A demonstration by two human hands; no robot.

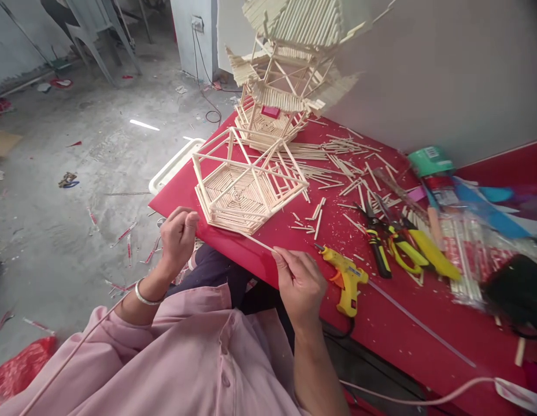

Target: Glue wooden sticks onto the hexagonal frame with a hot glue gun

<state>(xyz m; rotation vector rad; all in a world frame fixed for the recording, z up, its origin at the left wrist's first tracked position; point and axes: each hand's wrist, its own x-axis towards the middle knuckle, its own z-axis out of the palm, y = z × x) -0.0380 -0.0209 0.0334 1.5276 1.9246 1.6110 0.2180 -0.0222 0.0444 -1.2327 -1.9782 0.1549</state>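
A hexagonal frame of thin wooden sticks (244, 185) lies near the edge of a red table (381, 323). My left hand (178, 236) is closed at the frame's near left corner, fingers pinched against it. My right hand (299, 281) is closed on a thin wooden stick (258, 242) that reaches up-left to the frame's near edge. Behind the frame stands a tall tiered stick model (285, 69). A yellow glue gun (346, 277) rests just right of my right hand.
Loose sticks (337, 167) are scattered over the table's middle. Yellow-handled cutters and pliers (402, 245), packets of sticks (471, 254), a green tape roll (429, 162) and a black object (517, 292) crowd the right. A littered concrete floor (77, 173) lies left.
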